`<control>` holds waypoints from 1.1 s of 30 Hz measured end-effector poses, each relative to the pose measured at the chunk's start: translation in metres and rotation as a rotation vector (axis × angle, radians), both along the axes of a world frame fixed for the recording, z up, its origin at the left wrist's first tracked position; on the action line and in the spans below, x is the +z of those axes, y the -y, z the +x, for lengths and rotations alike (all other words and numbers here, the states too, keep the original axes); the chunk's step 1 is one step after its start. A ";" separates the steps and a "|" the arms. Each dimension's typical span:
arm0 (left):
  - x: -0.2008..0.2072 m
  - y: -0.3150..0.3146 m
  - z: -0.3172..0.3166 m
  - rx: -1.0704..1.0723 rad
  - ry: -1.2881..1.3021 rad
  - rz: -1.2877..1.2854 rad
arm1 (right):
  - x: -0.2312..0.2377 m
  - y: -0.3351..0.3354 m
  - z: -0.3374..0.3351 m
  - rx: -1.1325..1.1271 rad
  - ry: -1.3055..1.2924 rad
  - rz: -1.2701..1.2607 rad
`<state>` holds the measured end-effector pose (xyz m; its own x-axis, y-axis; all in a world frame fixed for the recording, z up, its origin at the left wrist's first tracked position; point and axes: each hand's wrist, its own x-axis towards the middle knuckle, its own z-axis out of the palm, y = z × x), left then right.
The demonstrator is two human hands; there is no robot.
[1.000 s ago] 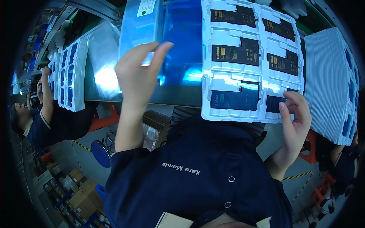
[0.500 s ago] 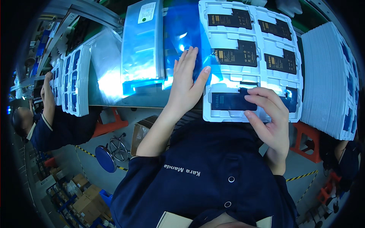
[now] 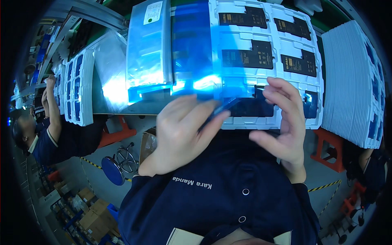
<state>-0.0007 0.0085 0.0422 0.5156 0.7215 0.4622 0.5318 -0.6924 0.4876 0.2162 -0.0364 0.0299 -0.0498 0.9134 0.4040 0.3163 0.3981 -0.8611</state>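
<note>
Two bare hands at the near side of a white tray on the work surface. Left grip: closed, by appearance, on the near edge of a sheet of blue film, between thumb and fingertips; exact contact blurred. Right grip: open, with thumb and fingers spread over the near right part of the tray, nothing visible between them.

Governing relation, by judgement: lie of the blue film from the left grip. Position: mainly beyond the grip, away from the body, and to its right, across the tray's left column. Long axis: apparently from the near edge toward the far edge, roughly parallel to that column; full outline not distinguishable from the blue film pile just beside the tray on the left. Separation of sheet from pile: not possible to tell.

Nearer hand to the film: left, at its near edge. Right grip: to the right of the film, apart from the left grip, with the near left battery partly between.

Beneath the film: left-column batteries, at least in part, dark through the blue tint. Outside the film: right-column batteries, the nearest one partly behind the right-hand fingers.
</note>
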 end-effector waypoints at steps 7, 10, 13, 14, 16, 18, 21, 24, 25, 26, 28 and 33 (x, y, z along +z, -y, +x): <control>0.067 0.002 -0.033 -0.704 -0.126 -0.368 | 0.016 0.007 -0.019 0.648 -0.334 -0.092; 0.071 -0.005 -0.032 -0.639 -0.051 -0.453 | 0.025 0.010 -0.018 0.524 -0.318 -0.203; 0.050 -0.020 -0.029 -0.494 0.122 -0.553 | 0.017 0.009 -0.013 0.259 -0.323 -0.246; 0.043 -0.016 -0.027 -0.352 0.245 -0.741 | 0.011 0.008 -0.013 0.154 -0.327 -0.250; 0.021 -0.017 -0.018 -0.231 0.282 -0.764 | 0.002 0.005 -0.009 -0.004 -0.336 -0.284; 0.005 -0.016 -0.007 -0.084 0.404 -0.802 | -0.004 0.002 -0.007 -0.076 -0.341 -0.359; -0.017 -0.016 0.003 -0.020 0.568 -0.832 | -0.019 -0.002 0.002 -0.019 -0.297 -0.348; -0.025 -0.025 -0.001 -0.097 0.518 -0.756 | -0.015 -0.011 -0.002 0.105 -0.484 -0.381; -0.028 -0.029 -0.002 -0.135 0.476 -0.722 | -0.015 -0.012 -0.002 0.106 -0.511 -0.452; -0.030 -0.032 -0.003 -0.159 0.459 -0.707 | -0.016 -0.014 -0.002 0.106 -0.538 -0.523; -0.031 -0.038 -0.004 -0.206 0.426 -0.672 | -0.018 -0.019 -0.003 0.099 -0.587 -0.573; -0.031 -0.045 -0.001 -0.126 0.487 -0.776 | -0.024 -0.036 -0.003 -0.003 -0.315 -0.371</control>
